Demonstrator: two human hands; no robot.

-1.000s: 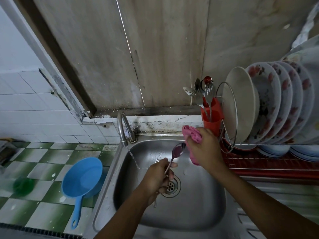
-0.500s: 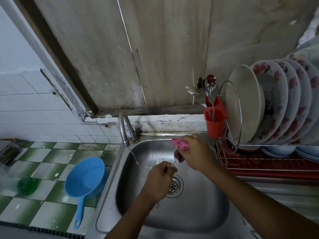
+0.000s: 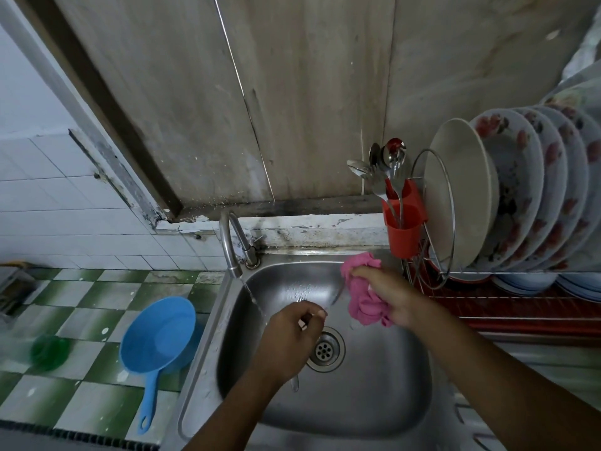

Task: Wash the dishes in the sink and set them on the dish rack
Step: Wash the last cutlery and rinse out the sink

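Note:
Over the steel sink [image 3: 383, 395], my left hand [image 3: 289, 340] grips cutlery: fork tines [image 3: 300, 299] stick out above the fist and a handle end [image 3: 294, 384] shows below the wrist. A thin blurred spoon handle [image 3: 336, 293] runs from that hand up to my right hand [image 3: 387, 294], which holds a crumpled pink cloth [image 3: 362, 294] wrapped over the spoon's upper end. The spoon's bowl is hidden by the cloth. The dish rack [image 3: 507, 304] stands to the right, holding several upright floral plates [image 3: 520, 193].
A thin stream runs from the tap [image 3: 231, 245] into the sink at the left. A red cutlery cup [image 3: 405, 222] with spoons hangs on the rack's left end. A blue ladle-shaped scoop [image 3: 159, 336] and a green scrubber [image 3: 50, 351] lie on the green-checked counter.
The right hand with the pink cloth has slid up along the spoon and now covers its bowl, which showed a second ago. The view has shifted slightly.

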